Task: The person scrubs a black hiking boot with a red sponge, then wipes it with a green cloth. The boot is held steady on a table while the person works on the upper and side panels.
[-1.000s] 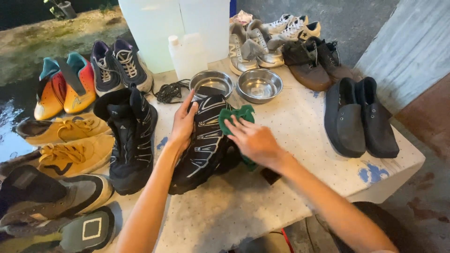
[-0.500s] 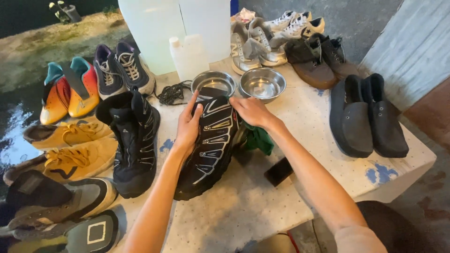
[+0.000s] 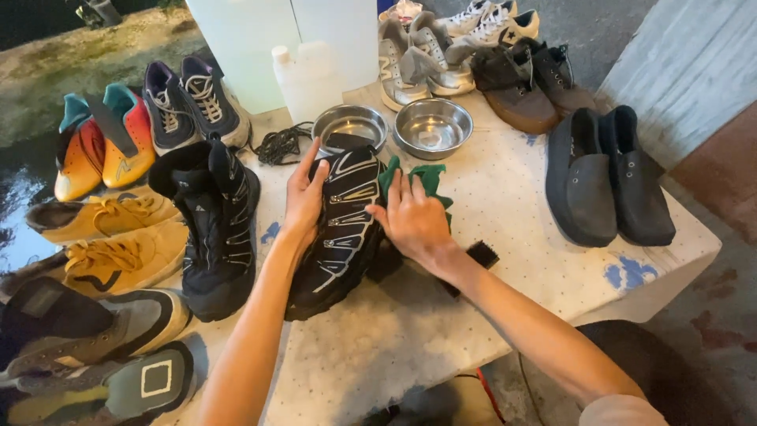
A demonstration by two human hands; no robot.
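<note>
At the far left edge, off the counter (image 3: 410, 339), a grey and black shoe (image 3: 87, 323) lies lowest, with a pair of tan lace-up shoes (image 3: 118, 237) above it and an orange pair with teal heels (image 3: 102, 150) higher still. Next come dark purple trainers (image 3: 185, 102) standing at the counter's back corner, and below them a black high-top shoe (image 3: 213, 229) lying along the left side of the speckled white counter top. A loose tangle of black laces (image 3: 277, 144) sits just beside its collar. The left hand (image 3: 303, 201) lies flat and spread on the left side of a black shoe with silver stripes (image 3: 343, 229), fingers pointing away from the person, steadying it without closing around it. That striped shoe lies near the middle of the counter, its toe toward the person and its heel almost touching the first of two steel bowls (image 3: 351, 126). The right hand (image 3: 412, 221) presses a green cloth (image 3: 426, 180) against the shoe's right side, fingers fairly straight on top of the cloth, which bunches out beyond the fingertips. Behind the bowls stand a white plastic bottle (image 3: 303, 75) and large translucent white containers (image 3: 268, 39). A dark brush (image 3: 477, 256) shows partly under the right wrist. The second steel bowl (image 3: 432, 128) sits right of the first, with grey and white trainers (image 3: 414, 55) behind it. Further right are brown lace-up shoes (image 3: 524, 87), then a pair of dark grey slip-ons (image 3: 607, 177) near the counter's right edge.
</note>
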